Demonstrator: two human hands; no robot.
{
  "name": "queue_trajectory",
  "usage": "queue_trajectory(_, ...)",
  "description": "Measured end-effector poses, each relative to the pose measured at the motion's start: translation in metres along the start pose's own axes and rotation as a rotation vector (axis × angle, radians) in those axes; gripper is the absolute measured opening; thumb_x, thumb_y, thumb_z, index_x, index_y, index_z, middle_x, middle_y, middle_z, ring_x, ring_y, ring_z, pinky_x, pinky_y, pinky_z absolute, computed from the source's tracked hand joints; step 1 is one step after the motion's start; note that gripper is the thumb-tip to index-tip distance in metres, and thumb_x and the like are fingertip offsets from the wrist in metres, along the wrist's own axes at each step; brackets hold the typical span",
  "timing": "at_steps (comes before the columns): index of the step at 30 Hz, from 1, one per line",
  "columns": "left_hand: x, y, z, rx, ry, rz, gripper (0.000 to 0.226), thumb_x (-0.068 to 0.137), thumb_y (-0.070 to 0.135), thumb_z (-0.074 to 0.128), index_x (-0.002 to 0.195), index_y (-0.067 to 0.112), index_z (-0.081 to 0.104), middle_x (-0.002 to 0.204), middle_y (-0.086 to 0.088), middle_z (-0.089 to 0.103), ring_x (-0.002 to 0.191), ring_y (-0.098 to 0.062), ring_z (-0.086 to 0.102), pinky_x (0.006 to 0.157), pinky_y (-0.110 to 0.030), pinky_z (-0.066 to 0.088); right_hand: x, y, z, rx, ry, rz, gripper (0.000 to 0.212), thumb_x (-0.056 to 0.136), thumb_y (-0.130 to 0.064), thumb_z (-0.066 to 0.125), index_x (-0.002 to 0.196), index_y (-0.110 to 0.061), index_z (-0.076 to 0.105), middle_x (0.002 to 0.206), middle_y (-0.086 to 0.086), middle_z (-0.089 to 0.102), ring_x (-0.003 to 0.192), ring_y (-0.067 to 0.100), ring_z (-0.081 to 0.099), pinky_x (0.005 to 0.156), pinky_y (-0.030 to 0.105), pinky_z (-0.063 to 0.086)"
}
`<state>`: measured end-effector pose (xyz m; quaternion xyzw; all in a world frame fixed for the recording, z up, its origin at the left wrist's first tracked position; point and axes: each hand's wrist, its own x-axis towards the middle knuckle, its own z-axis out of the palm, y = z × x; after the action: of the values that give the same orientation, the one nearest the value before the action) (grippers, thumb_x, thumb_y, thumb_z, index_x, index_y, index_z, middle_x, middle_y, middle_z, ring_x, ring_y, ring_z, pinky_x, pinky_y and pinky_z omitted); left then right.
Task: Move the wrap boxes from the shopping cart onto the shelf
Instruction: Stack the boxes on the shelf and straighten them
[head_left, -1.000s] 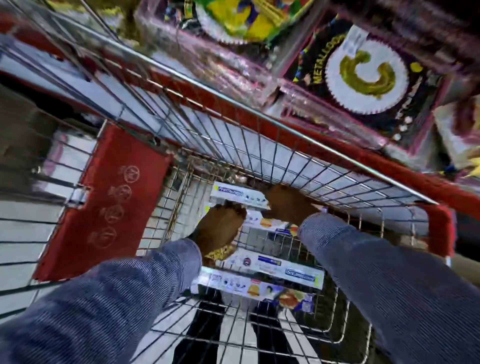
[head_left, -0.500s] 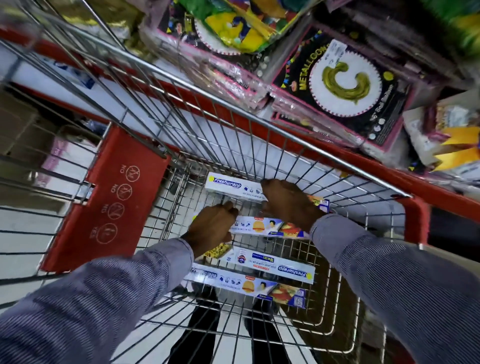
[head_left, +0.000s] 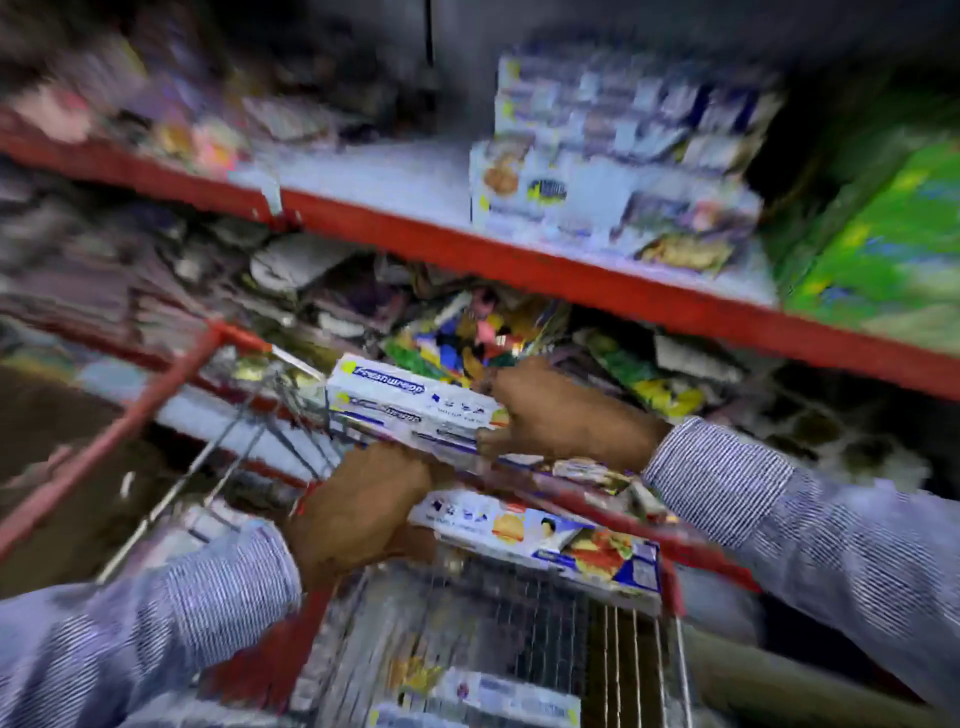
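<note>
Head view: hands (head_left: 558, 410) gripping boxes (head_left: 410, 402)

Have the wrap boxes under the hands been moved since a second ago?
Yes. The wrap boxes, held between the left hand and right hand, have risen from the cart's floor to above its red rim.

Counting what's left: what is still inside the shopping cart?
At least one wrap box lies low in the shopping cart; blur and the left hand hide the rest.

White wrap boxes (head_left: 410, 402) carry blue lettering; sleeves (head_left: 737, 483) show fine blue-white stripes; the shelf (head_left: 519, 254) edge and shopping cart (head_left: 613, 506) rim are red.
</note>
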<state>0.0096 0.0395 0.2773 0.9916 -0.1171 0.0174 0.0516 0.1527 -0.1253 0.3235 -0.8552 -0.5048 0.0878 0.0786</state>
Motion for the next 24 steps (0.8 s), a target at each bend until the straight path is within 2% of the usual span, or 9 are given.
queue_trajectory(2, 0.015, 0.003, -0.044, 0.055, 0.006, -0.04, 0.07, 0.059, 0.069, 0.066, 0.121, 0.037, 0.058, 0.1, 0.001, 0.075, 0.093, -0.026, 0.069, 0.069, -0.034, 0.057, -0.001, -0.003, -0.046, -0.023, 0.068, 0.004, 0.045, 0.076, -0.041, 0.072, 0.112, -0.015, 0.063, 0.107, 0.007, 0.071, 0.099, 0.026, 0.064, 0.076, 0.032, 0.05)
queue_trajectory(5, 0.033, 0.005, -0.094, 0.1, 0.085, -0.075, 0.074, 0.052, 0.064, 0.065, 0.121, 0.037, 0.062, 0.105, 0.0, 0.074, 0.097, -0.027, 0.067, 0.074, -0.037, 0.055, -0.007, 0.0, -0.101, -0.005, 0.168, 0.037, 0.046, 0.077, -0.038, 0.071, 0.117, -0.019, 0.06, 0.116, 0.009, 0.069, 0.102, 0.027, 0.063, 0.081, 0.035, 0.051)
queue_trajectory(7, 0.048, 0.006, -0.12, 0.087, 0.123, -0.079, 0.074, 0.05, 0.062, 0.065, 0.121, 0.045, 0.059, 0.108, 0.004, 0.073, 0.098, -0.021, 0.067, 0.074, -0.034, 0.055, -0.01, 0.01, -0.13, 0.014, 0.212, 0.083, 0.048, 0.08, -0.037, 0.069, 0.123, -0.019, 0.056, 0.12, 0.01, 0.063, 0.106, 0.028, 0.059, 0.085, 0.037, 0.051)
queue_trajectory(11, 0.083, 0.006, -0.164, 0.095, 0.152, -0.075, 0.068, 0.051, 0.061, 0.07, 0.117, 0.047, 0.061, 0.101, 0.005, 0.076, 0.094, -0.018, 0.068, 0.073, -0.032, 0.051, -0.008, 0.04, -0.175, -0.012, 0.277, 0.172, 0.057, 0.085, -0.031, 0.07, 0.136, -0.015, 0.05, 0.13, 0.01, 0.051, 0.118, 0.029, 0.052, 0.096, 0.034, 0.043)
queue_trajectory(13, 0.099, 0.006, -0.181, 0.091, 0.179, -0.054, 0.064, 0.053, 0.059, 0.071, 0.115, 0.046, 0.063, 0.102, 0.007, 0.077, 0.096, -0.019, 0.068, 0.075, -0.032, 0.051, -0.002, 0.056, -0.197, -0.016, 0.299, 0.229, 0.053, 0.087, -0.028, 0.069, 0.134, -0.012, 0.051, 0.129, 0.012, 0.051, 0.116, 0.03, 0.053, 0.094, 0.031, 0.041)
queue_trajectory(16, 0.122, 0.006, -0.197, 0.081, 0.203, -0.046, 0.062, 0.06, 0.056, 0.076, 0.118, 0.041, 0.066, 0.112, 0.005, 0.074, 0.104, -0.022, 0.064, 0.082, -0.033, 0.049, 0.012, 0.082, -0.223, -0.017, 0.338, 0.28, 0.029, 0.087, -0.024, 0.069, 0.112, -0.011, 0.063, 0.107, 0.017, 0.06, 0.096, 0.029, 0.057, 0.079, 0.026, 0.036)
queue_trajectory(18, 0.136, 0.006, -0.204, 0.074, 0.216, -0.05, 0.062, 0.062, 0.053, 0.079, 0.121, 0.038, 0.065, 0.118, 0.003, 0.071, 0.109, -0.025, 0.061, 0.087, -0.034, 0.048, 0.024, 0.101, -0.234, -0.03, 0.326, 0.305, 0.035, 0.089, -0.025, 0.067, 0.118, -0.006, 0.062, 0.115, 0.021, 0.063, 0.104, 0.032, 0.059, 0.076, 0.025, 0.032)
queue_trajectory(22, 0.162, 0.0, -0.21, 0.059, 0.218, -0.042, 0.063, 0.063, 0.052, 0.079, 0.122, 0.038, 0.065, 0.124, 0.007, 0.069, 0.112, -0.021, 0.059, 0.09, -0.032, 0.046, 0.047, 0.132, -0.234, -0.035, 0.28, 0.355, 0.052, 0.091, -0.028, 0.065, 0.135, -0.005, 0.051, 0.139, 0.022, 0.05, 0.126, 0.035, 0.049, 0.101, 0.032, 0.04)
queue_trajectory(24, 0.173, -0.005, -0.21, 0.052, 0.214, -0.039, 0.062, 0.064, 0.05, 0.079, 0.123, 0.036, 0.065, 0.124, 0.007, 0.069, 0.111, -0.021, 0.059, 0.091, -0.033, 0.046, 0.06, 0.141, -0.229, -0.035, 0.26, 0.382, 0.054, 0.092, -0.028, 0.063, 0.139, -0.006, 0.047, 0.143, 0.02, 0.047, 0.129, 0.034, 0.048, 0.104, 0.032, 0.039)
